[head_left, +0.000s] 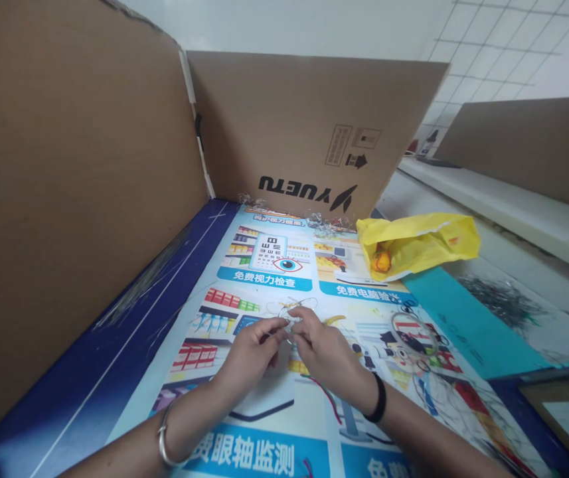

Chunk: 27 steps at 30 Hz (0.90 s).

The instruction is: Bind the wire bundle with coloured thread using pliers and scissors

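Near the middle of the printed poster [264, 398], my left hand [251, 352] and my right hand [331, 355] meet, fingertips almost touching. Between them is a small tangle of thin, pale wire [291, 307], with fine loops sticking up past the fingers. Both hands are closed in a pinch on it. Its exact shape is too fine to make out. A metal bangle [162, 435] is on my left wrist and a black band [380, 398] on my right. Beneath my right hand lies a red and green cord [331, 398].
Cardboard panels [284, 113] stand behind and to the left [75, 186]. A yellow bag [428, 249] lies at the back right. Wire scraps [326, 226] lie along the back panel, with a darker heap [498, 302] on the right. A clear ring-shaped roll [415, 333] rests right of my hands.
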Each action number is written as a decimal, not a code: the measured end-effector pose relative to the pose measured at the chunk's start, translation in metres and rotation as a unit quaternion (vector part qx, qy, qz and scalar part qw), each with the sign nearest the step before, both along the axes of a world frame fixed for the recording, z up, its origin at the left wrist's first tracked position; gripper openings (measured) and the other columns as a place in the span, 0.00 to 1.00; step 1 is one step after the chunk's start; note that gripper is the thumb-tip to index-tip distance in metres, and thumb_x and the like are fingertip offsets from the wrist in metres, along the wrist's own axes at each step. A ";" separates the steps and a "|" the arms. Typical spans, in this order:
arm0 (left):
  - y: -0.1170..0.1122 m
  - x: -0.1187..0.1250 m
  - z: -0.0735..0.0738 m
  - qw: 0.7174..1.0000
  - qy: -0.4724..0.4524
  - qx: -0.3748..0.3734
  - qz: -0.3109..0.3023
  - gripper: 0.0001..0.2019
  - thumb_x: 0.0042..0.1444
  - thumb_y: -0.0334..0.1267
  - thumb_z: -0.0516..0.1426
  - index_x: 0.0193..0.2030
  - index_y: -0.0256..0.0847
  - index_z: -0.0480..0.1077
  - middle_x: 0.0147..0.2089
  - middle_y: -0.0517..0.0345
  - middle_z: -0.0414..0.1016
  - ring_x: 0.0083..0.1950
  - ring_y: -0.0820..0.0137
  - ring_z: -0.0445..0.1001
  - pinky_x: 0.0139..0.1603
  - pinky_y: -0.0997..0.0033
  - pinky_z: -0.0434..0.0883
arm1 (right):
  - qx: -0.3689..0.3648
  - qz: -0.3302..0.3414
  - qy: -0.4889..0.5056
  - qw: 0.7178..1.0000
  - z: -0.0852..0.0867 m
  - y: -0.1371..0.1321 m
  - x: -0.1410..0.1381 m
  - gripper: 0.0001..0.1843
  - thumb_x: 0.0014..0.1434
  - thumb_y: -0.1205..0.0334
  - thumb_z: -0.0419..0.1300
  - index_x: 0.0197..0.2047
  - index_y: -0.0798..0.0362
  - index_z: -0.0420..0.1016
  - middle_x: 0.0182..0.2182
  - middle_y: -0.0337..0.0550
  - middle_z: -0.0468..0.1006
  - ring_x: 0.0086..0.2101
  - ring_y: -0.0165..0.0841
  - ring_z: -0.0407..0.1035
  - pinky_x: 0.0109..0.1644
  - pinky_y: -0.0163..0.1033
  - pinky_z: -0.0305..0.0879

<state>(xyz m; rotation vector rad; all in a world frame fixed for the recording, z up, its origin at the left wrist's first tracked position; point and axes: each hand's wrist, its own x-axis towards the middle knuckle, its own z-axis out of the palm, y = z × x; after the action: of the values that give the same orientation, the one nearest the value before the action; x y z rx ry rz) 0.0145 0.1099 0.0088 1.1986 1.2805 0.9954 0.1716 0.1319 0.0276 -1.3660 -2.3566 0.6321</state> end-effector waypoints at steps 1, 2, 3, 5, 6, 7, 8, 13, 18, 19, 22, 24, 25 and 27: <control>0.000 0.000 -0.001 1.000 0.012 0.013 0.004 0.14 0.53 0.42 0.54 0.44 0.38 0.73 0.19 0.65 0.65 0.19 0.75 0.61 0.23 0.74 0.59 | 0.001 0.007 -0.003 1.000 0.001 0.000 0.000 0.21 0.58 0.70 0.48 0.55 0.53 0.56 0.32 0.39 0.78 0.33 0.36 0.74 0.32 0.35 0.60; 0.000 -0.001 -0.001 0.999 0.024 0.026 0.006 0.14 0.54 0.41 0.54 0.43 0.38 0.74 0.21 0.63 0.67 0.20 0.74 0.61 0.23 0.74 0.60 | 0.000 0.013 -0.005 1.000 0.002 0.000 0.001 0.22 0.59 0.70 0.48 0.57 0.53 0.55 0.33 0.39 0.78 0.33 0.36 0.74 0.33 0.35 0.60; 0.000 -0.001 -0.002 0.998 0.036 0.041 0.006 0.14 0.55 0.41 0.53 0.43 0.39 0.74 0.23 0.61 0.69 0.20 0.74 0.62 0.24 0.74 0.61 | -0.002 0.016 -0.007 1.000 0.002 0.001 0.001 0.23 0.59 0.70 0.48 0.58 0.52 0.54 0.34 0.40 0.79 0.33 0.36 0.74 0.33 0.35 0.60; 0.001 -0.002 -0.004 0.995 0.064 0.075 0.002 0.13 0.56 0.39 0.52 0.43 0.40 0.75 0.29 0.58 0.72 0.22 0.74 0.65 0.26 0.73 0.64 | -0.006 0.017 -0.011 1.000 0.004 0.001 0.001 0.25 0.59 0.70 0.48 0.59 0.52 0.53 0.36 0.41 0.79 0.34 0.37 0.74 0.33 0.36 0.61; 0.001 -0.002 -0.004 0.992 0.082 0.094 -0.002 0.13 0.56 0.38 0.52 0.43 0.41 0.75 0.31 0.57 0.73 0.24 0.73 0.67 0.28 0.72 0.65 | -0.007 0.016 -0.015 1.000 0.004 0.001 0.001 0.25 0.59 0.70 0.48 0.60 0.52 0.53 0.36 0.41 0.79 0.34 0.37 0.74 0.33 0.36 0.61; 0.001 -0.003 -0.005 0.989 0.100 0.113 -0.004 0.13 0.56 0.36 0.52 0.42 0.42 0.76 0.32 0.57 0.74 0.26 0.72 0.69 0.31 0.71 0.66 | -0.007 0.017 -0.018 1.000 0.004 0.001 0.001 0.26 0.59 0.70 0.48 0.60 0.52 0.53 0.36 0.41 0.79 0.34 0.37 0.74 0.34 0.36 0.61; 0.002 -0.003 -0.005 0.984 0.117 0.131 -0.007 0.12 0.56 0.35 0.52 0.42 0.42 0.76 0.33 0.56 0.75 0.29 0.71 0.70 0.34 0.71 0.66 | -0.006 0.017 -0.021 1.000 0.004 0.001 0.001 0.26 0.59 0.70 0.48 0.60 0.52 0.53 0.37 0.42 0.79 0.35 0.38 0.74 0.34 0.37 0.62; 0.004 -0.004 -0.004 0.966 0.176 0.187 -0.011 0.11 0.53 0.29 0.53 0.36 0.42 0.76 0.34 0.56 0.76 0.38 0.67 0.72 0.41 0.69 0.67 | -0.003 0.018 -0.028 0.999 0.003 0.001 -0.001 0.25 0.59 0.70 0.48 0.60 0.52 0.55 0.36 0.42 0.79 0.34 0.37 0.74 0.34 0.36 0.62; 0.002 -0.005 -0.005 0.944 0.241 0.226 -0.016 0.09 0.54 0.28 0.52 0.33 0.42 0.74 0.32 0.56 0.74 0.37 0.67 0.71 0.39 0.70 0.66 | 0.001 0.028 -0.016 0.999 0.003 -0.001 -0.002 0.24 0.59 0.70 0.48 0.59 0.53 0.57 0.35 0.41 0.79 0.34 0.36 0.74 0.34 0.36 0.63; 0.001 -0.006 -0.005 0.936 0.261 0.233 -0.021 0.09 0.54 0.29 0.52 0.33 0.41 0.73 0.32 0.56 0.73 0.36 0.67 0.71 0.38 0.70 0.66 | 0.003 0.029 -0.010 1.000 0.003 -0.001 -0.002 0.23 0.59 0.70 0.48 0.58 0.54 0.58 0.35 0.41 0.79 0.34 0.35 0.74 0.34 0.36 0.64; 0.000 -0.008 -0.002 0.915 0.319 0.246 -0.037 0.10 0.57 0.30 0.49 0.34 0.41 0.72 0.33 0.54 0.72 0.36 0.66 0.71 0.37 0.69 0.65 | 0.030 0.025 0.013 0.999 0.000 0.000 -0.001 0.20 0.59 0.70 0.49 0.55 0.53 0.62 0.34 0.40 0.80 0.34 0.35 0.74 0.35 0.36 0.66; -0.001 -0.009 0.000 0.907 0.340 0.245 -0.046 0.10 0.57 0.30 0.48 0.35 0.40 0.71 0.34 0.54 0.71 0.36 0.66 0.71 0.37 0.69 0.65 | 0.073 0.028 0.031 0.996 -0.002 0.001 0.001 0.17 0.59 0.70 0.50 0.52 0.52 0.66 0.37 0.41 0.80 0.37 0.35 0.74 0.39 0.37 0.67; -0.001 -0.010 0.001 0.906 0.345 0.242 -0.049 0.10 0.57 0.30 0.48 0.34 0.40 0.70 0.34 0.54 0.71 0.36 0.67 0.70 0.37 0.69 0.65 | 0.098 0.039 0.035 0.994 -0.003 0.002 0.003 0.15 0.60 0.69 0.50 0.49 0.52 0.68 0.38 0.43 0.79 0.38 0.35 0.74 0.41 0.37 0.67; -0.001 -0.010 0.003 0.908 0.343 0.234 -0.058 0.10 0.56 0.29 0.47 0.32 0.40 0.68 0.33 0.55 0.70 0.35 0.67 0.69 0.36 0.69 0.64 | 0.144 0.075 0.025 0.986 -0.004 0.003 0.006 0.12 0.61 0.69 0.50 0.44 0.52 0.72 0.40 0.44 0.79 0.40 0.34 0.73 0.43 0.37 0.67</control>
<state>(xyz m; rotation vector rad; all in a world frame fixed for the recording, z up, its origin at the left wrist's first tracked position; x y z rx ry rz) 0.0042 0.1093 0.0123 2.1051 1.5160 0.8396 0.1773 0.1348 0.0241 -1.0442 -2.4129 0.3416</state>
